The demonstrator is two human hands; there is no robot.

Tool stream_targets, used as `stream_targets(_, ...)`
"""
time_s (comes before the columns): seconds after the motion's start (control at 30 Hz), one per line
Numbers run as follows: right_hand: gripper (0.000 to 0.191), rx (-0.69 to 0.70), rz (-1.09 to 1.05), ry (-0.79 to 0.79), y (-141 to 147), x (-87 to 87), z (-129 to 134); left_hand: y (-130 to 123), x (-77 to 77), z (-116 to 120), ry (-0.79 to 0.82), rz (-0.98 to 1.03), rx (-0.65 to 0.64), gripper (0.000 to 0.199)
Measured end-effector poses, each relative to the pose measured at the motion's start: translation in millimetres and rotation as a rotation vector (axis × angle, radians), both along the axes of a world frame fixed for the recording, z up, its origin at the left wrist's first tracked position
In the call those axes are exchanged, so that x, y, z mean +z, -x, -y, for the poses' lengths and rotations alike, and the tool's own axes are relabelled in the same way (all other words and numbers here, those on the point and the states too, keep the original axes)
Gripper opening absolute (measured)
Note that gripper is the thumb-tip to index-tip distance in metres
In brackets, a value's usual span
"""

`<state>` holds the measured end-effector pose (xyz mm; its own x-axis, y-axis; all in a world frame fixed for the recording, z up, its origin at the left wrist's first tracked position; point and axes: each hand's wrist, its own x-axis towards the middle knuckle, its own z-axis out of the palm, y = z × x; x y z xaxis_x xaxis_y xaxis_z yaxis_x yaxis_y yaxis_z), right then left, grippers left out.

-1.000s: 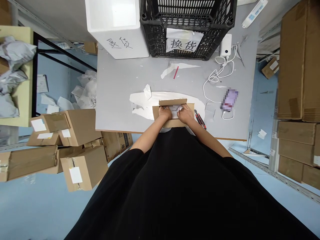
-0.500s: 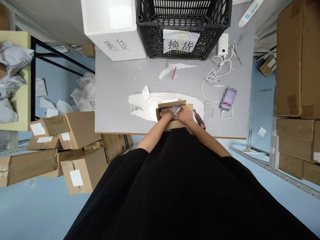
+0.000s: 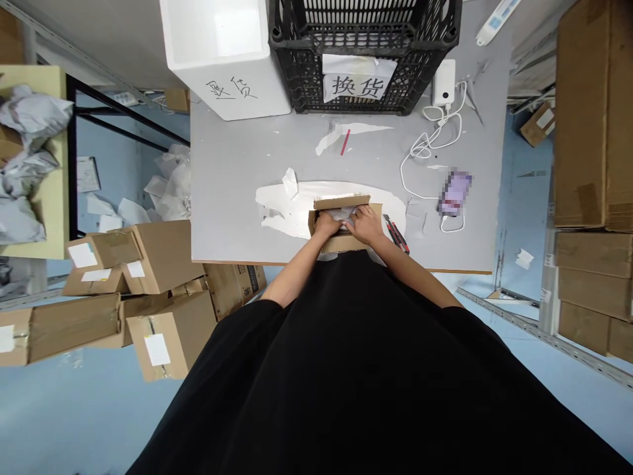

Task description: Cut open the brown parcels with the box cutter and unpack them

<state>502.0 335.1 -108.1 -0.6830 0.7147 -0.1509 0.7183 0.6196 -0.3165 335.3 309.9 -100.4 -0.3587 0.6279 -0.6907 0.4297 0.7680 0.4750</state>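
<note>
A small open cardboard box stands at the table's front edge, its flaps raised. White wrapping shows inside it. My left hand reaches into the box at its left side, the fingers bent down and partly hidden. On the right side, my right hand lies over the box with its fingers at the wrapping and the far flap; whether it grips anything is not clear. A red and black utility knife lies just right of the box.
At the back of the grey table are a white bin and a black crate. A phone on a white cable lies right. Cardboard boxes are stacked at the left; more boxes stand right.
My left hand has shifted slightly left and down in the box. The fingers of my right hand have moved a little at the wrapping. The view has shifted slightly.
</note>
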Motion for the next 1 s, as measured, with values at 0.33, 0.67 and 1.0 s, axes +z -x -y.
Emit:
stream_targets(0.33,0.047,0.025,0.0,0.067,7.3,15.2,1.2,10.3,18.5,-4.7,-0.12,0.619,0.544,0.01)
stream_targets(0.67,0.035,-0.532,-0.389,0.439,-4.0,45.8,-7.6,44.5,39.2,50.0,-0.349,0.296,-0.224,0.101)
stream_targets(1.0,0.039,-1.111,-1.232,1.065,-40.6,25.8,8.8,65.5,24.7,68.9,-0.293,-0.309,-0.852,0.023)
